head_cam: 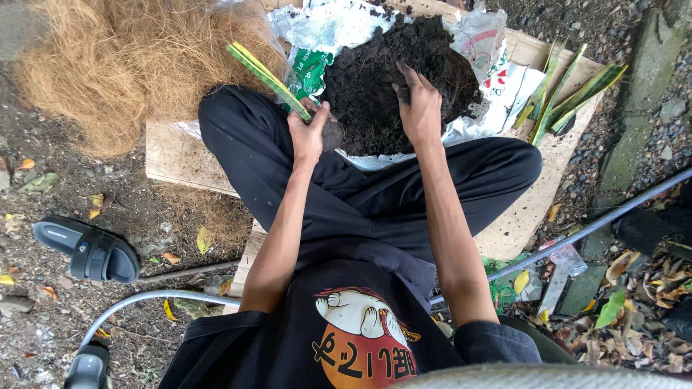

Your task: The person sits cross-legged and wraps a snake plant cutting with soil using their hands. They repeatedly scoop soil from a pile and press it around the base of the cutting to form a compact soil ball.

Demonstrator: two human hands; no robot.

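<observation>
The left hand (308,133) is closed around the lower end of a bundle of long, flat green and yellow leaf cuttings (265,78), which slant up and away to the left from the fist; a dark clump of soil clings around their base just beside the thumb. The right hand (418,108) lies open, fingers spread and pressed down into a mound of dark, crumbly potting soil (375,79), holding nothing that can be made out. The soil is heaped on a torn-open white plastic sack with green and red markings (497,86), just in front of the person's crossed legs in black trousers (360,194). The sack rests on a flat sheet of brown cardboard (519,223) laid on the ground. More green and yellow leaf cuttings (566,94) lie loose on the cardboard to the right of the sack, well apart from both hands. A large heap of tan coconut fibre (122,65) sits at the upper left, beside the left knee. A dark grey sandal (86,248) lies on the bare dirt to the left, near scattered dry leaves.
</observation>
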